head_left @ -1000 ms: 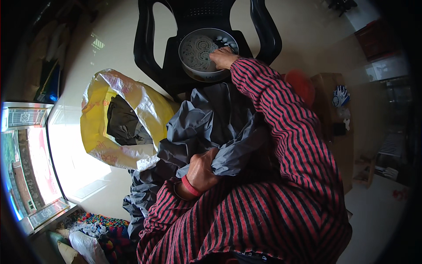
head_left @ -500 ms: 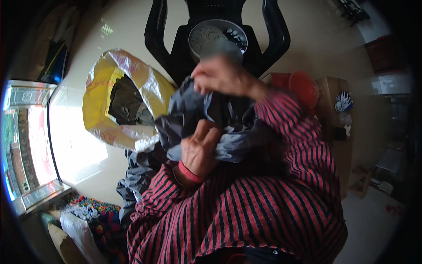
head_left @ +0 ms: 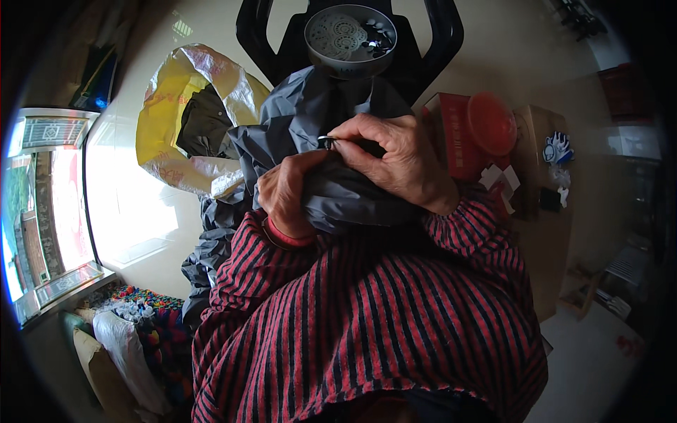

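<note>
Dark grey thin fabric, perhaps a garment, lies bunched across my lap and up toward the chair. My left hand is closed on a fold of it, with the thumb side near the middle of the cloth. Just above, my right hand pinches a small black-and-white piece between thumb and forefinger, against the cloth. What that piece is, I cannot make out. Beyond the hands, a round bowl on a black chair contains white lace-patterned discs and several small black and white pieces.
To the left stands an open yellow-lined sack with dark clothing inside. On the right are a red box, a red plastic bowl and a cardboard box with gloves. Colourful knitted cloth lies at lower left.
My right hand has come down from below the bowl to meet my left hand at the cloth, and now pinches the small piece. My left hand has shifted slightly up and left.
</note>
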A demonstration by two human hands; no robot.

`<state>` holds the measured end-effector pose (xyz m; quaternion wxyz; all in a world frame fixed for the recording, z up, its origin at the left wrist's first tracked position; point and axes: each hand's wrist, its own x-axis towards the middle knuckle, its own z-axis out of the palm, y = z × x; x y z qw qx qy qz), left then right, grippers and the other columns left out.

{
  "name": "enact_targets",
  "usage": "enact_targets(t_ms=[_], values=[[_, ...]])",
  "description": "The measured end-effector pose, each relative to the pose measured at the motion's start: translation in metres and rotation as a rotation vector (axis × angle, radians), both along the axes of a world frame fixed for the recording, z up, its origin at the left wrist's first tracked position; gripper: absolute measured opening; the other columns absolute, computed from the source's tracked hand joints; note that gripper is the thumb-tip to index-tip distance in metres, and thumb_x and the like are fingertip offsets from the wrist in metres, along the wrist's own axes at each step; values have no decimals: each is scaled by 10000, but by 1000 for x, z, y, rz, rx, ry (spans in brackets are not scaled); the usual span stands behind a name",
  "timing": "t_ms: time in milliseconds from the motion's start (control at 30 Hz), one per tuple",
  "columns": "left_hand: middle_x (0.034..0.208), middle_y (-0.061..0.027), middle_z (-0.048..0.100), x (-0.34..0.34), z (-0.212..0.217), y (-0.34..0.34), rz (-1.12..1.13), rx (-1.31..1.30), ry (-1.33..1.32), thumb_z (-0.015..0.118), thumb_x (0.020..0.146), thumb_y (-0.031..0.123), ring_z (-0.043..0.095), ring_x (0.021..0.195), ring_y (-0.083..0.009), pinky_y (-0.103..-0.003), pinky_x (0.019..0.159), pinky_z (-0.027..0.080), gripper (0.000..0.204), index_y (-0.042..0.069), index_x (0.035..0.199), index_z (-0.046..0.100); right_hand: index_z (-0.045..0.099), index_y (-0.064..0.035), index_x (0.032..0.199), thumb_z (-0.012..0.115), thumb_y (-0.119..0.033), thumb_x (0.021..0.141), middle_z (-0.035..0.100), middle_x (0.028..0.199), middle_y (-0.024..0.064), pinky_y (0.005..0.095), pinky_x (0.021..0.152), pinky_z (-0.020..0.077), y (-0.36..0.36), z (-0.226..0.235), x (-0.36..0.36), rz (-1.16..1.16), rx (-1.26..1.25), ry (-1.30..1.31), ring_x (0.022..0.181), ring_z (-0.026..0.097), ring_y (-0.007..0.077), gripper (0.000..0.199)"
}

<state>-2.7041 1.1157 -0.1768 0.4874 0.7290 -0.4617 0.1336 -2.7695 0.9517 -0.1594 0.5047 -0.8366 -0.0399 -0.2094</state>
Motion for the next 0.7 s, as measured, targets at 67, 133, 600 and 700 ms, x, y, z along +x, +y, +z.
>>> enact_targets(t_ms=[67,133,600,700], values=[[767,-72,661,-3,0,0,43,-14,-50,742,688,212,660,668,-187,-277,616,502,314,38,926,632,639,2,894,650,13,786,673,785,83,232,648,524,2,-3,-5,-35,-47,-25,733,671,145,109],[770,-74,662,-3,0,-1,57,-23,-75,742,690,216,661,673,-185,-278,623,504,316,38,928,632,638,-2,884,656,16,777,670,775,81,237,633,526,2,-5,-7,-62,-57,-49,718,672,161,109],[787,-83,665,-2,-5,1,26,14,-55,745,681,201,662,676,-209,-284,622,513,360,27,966,611,615,-14,884,684,24,733,642,716,80,263,576,520,5,-15,-5,-111,-159,-165,636,655,175,170],[777,-86,665,0,-10,0,44,0,-68,740,675,185,662,662,-212,-283,611,515,378,14,984,604,604,-14,906,691,21,719,631,707,77,286,583,519,3,-14,-3,-85,-330,-246,624,645,196,209]])
